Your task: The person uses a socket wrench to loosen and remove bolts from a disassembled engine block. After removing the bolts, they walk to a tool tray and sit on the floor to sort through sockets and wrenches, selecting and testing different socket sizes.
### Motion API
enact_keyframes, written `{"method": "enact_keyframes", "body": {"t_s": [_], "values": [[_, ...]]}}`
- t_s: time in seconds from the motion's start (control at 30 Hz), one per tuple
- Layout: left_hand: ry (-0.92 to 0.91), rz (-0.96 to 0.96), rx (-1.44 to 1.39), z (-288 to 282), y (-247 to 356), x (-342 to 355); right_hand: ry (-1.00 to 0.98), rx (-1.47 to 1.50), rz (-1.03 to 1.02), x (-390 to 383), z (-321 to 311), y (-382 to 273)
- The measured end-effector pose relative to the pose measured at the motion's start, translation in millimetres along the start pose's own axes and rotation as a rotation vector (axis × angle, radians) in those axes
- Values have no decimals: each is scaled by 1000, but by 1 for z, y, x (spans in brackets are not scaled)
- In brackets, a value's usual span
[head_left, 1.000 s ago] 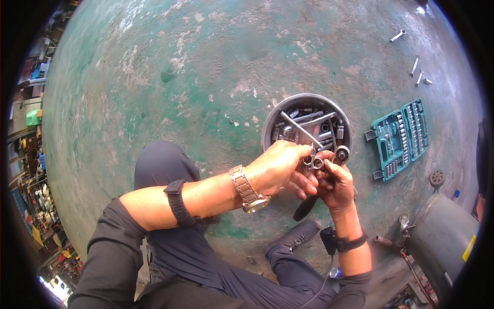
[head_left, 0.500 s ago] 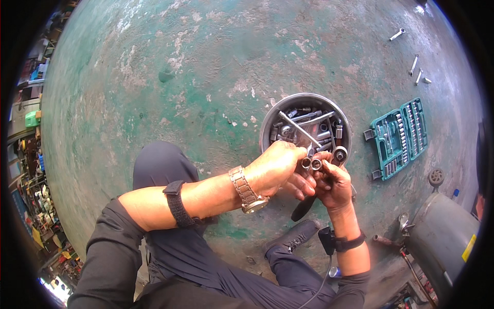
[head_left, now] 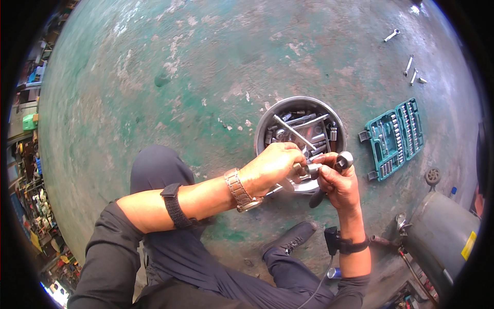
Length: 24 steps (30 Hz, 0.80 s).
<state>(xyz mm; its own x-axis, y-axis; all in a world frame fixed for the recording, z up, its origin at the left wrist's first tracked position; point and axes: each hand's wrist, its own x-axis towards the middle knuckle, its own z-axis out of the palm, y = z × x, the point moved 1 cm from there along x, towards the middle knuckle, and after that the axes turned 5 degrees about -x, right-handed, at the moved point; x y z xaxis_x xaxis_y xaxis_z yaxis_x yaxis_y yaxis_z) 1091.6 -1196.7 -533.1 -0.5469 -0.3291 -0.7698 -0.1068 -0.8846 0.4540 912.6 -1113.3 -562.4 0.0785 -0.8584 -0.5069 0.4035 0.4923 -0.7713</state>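
Note:
My left hand (head_left: 272,166) reaches across my body and pinches a small metal socket (head_left: 310,168) at its fingertips. My right hand (head_left: 337,184) grips a ratchet wrench (head_left: 342,160) by its dark handle, the round head sticking up beside the socket. Both hands meet just in front of a round metal bowl (head_left: 265,122) full of sockets, extension bars and other steel tool parts. The socket and the ratchet head are touching or nearly so; the exact join is hidden by my fingers.
An open teal socket-set case (head_left: 393,138) lies right of the bowl. Several loose wrenches (head_left: 409,66) lie far right on the worn green floor. A grey machine body (head_left: 445,242) stands at lower right. My shoe (head_left: 290,238) rests below the hands.
My hands have shifted slightly right and the ratchet head now shows above my right fingers. The socket stays between both hands.

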Motion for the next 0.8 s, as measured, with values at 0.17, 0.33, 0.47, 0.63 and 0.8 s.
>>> {"method": "enact_keyframes", "body": {"t_s": [0.17,0.33,0.47,0.63,0.8], "values": [[-131,1,100,-1,-3,1,19,-163,-34,-4,4,-10],[-188,87,65,-1,-1,0,9,-212,-16,-9,3,-20],[-253,121,-14,1,1,3,32,-311,-59,-15,-2,-33],[-250,131,-56,2,-1,5,97,-312,-54,-21,2,-29],[-260,148,-83,6,-1,7,80,-355,-78,-21,7,-23]]}}
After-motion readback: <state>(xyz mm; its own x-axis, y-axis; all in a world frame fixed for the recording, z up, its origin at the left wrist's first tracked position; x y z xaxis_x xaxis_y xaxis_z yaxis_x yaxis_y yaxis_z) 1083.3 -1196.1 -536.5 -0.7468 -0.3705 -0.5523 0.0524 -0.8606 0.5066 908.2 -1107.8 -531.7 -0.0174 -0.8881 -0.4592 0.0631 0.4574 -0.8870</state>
